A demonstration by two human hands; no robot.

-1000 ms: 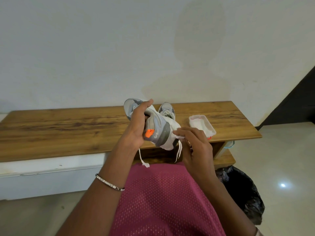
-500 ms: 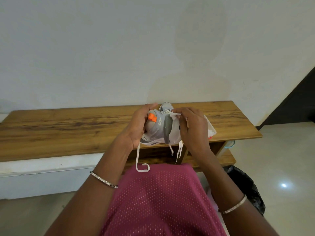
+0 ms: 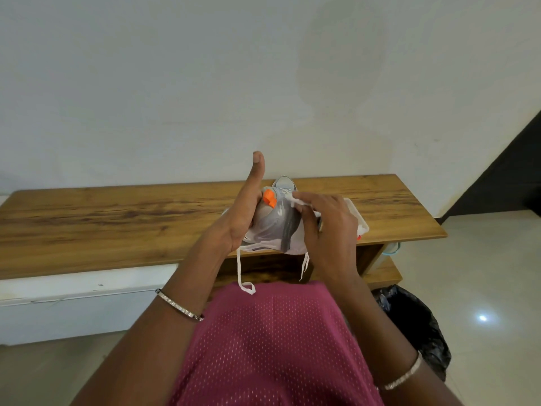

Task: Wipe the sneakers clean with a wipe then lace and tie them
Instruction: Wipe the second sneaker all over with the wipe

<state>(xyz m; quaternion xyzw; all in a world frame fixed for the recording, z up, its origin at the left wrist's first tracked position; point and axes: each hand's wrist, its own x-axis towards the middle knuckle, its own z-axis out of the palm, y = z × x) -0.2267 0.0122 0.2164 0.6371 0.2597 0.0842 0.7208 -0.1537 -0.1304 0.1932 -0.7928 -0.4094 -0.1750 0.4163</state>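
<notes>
Head view: left hand (image 3: pixel 240 218) cradled the sneaker (image 3: pixel 275 227) above the wooden bench (image 3: pixel 117 224) edge, thumb up, fingers hidden, so I couldn't tell its grip; right hand (image 3: pixel 328 230) pinched the wipe (image 3: pixel 298 202) against it. I judged that a loose hold might let it slip, with the dangling laces (image 3: pixel 240 271) snagging. White wall (image 3: pixel 175 83), tiled floor (image 3: pixel 483 273), black bag (image 3: pixel 415 323).
</notes>
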